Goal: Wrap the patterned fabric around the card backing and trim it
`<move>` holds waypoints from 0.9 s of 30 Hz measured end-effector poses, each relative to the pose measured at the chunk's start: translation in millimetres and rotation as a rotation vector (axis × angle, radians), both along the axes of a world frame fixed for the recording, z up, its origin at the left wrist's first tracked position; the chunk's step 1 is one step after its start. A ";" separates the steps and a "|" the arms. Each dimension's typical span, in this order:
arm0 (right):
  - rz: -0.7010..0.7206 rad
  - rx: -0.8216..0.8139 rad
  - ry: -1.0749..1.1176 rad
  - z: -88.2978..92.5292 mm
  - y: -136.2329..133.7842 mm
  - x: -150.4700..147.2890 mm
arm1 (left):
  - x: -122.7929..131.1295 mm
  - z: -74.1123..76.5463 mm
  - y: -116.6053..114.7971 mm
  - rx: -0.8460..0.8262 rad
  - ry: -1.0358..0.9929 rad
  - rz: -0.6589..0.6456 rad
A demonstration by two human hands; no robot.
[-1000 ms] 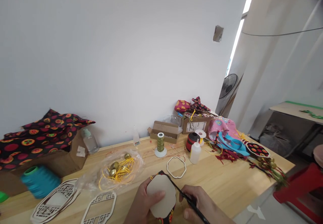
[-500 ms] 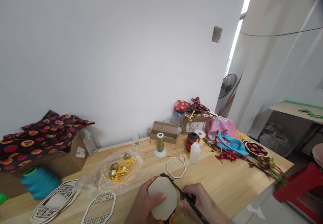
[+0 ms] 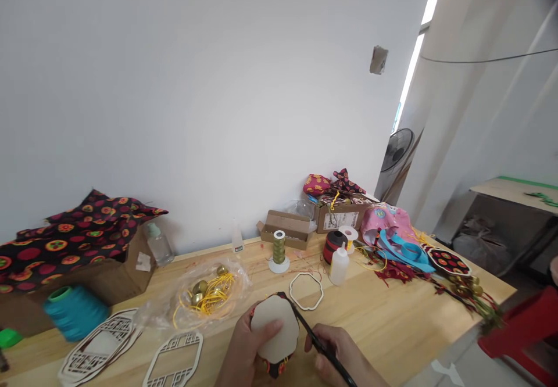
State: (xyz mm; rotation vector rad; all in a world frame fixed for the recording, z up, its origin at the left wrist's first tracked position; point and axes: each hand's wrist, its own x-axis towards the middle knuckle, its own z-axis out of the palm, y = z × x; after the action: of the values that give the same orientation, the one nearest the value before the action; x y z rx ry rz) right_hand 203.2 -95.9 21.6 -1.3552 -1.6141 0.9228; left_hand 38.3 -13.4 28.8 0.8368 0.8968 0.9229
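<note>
My left hand (image 3: 247, 340) is closed around a pale scalloped panel (image 3: 275, 346), thumb flat on its face. Dark patterned fabric (image 3: 274, 369) shows along the panel's lower and upper edges. In my right hand (image 3: 333, 352) is a slim black pointed tool (image 3: 325, 349), its tip at the panel's upper right edge. Whether it is tweezers or a single-shaft tool I cannot tell. Just beyond the panel lies a thin white scalloped frame (image 3: 307, 291), and a white squeeze bottle (image 3: 339, 265) stands behind my right hand.
Lattice-cut frames (image 3: 102, 343) and a single lattice frame (image 3: 174, 361) lie left. Behind them are a blue thread cone (image 3: 76, 312) and a plastic bag (image 3: 161, 311) with bells and yellow cord. A green thread spool (image 3: 279, 247) stands mid-table; a blue ribbon (image 3: 403, 251) lies right.
The panel has turned slightly and come a little left in my left hand, showing more fabric at its bottom. The black tool stays along its upper right edge. The whole view has shifted slightly.
</note>
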 end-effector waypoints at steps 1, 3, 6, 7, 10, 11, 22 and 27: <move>-0.014 -0.008 0.010 4.2 -1.8 -1.2 | -0.4 -0.1 0.1 -0.013 -0.007 0.003; -0.036 -0.025 0.032 11.9 -5.0 -2.6 | -1.2 1.0 -0.3 -0.038 -0.022 0.006; -0.033 -0.054 0.048 19.8 -7.5 -3.4 | -2.2 4.1 -2.0 -0.062 -0.036 0.009; -0.020 -0.069 0.045 20.9 -7.6 -3.6 | -2.5 5.0 -2.7 -0.067 -0.036 0.012; -0.024 -0.093 0.030 19.6 -6.2 -4.2 | -3.0 6.7 -5.0 -0.077 -0.042 0.020; -0.041 -0.090 0.028 17.6 -5.6 -4.0 | -3.1 6.9 -5.6 -0.081 -0.046 0.022; -0.088 -0.134 0.059 -14.6 -2.8 -18.3 | -2.5 10.2 -7.3 -0.102 -0.103 0.032; -0.144 -0.043 0.073 -21.5 2.8 -31.0 | -2.0 7.4 -7.9 -0.108 -0.117 0.046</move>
State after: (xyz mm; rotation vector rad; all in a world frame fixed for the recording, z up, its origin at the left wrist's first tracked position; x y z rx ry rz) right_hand 172.2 -93.1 0.1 -1.4308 -1.4295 0.9143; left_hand 36.3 -21.3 36.2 0.6657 0.8595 0.9450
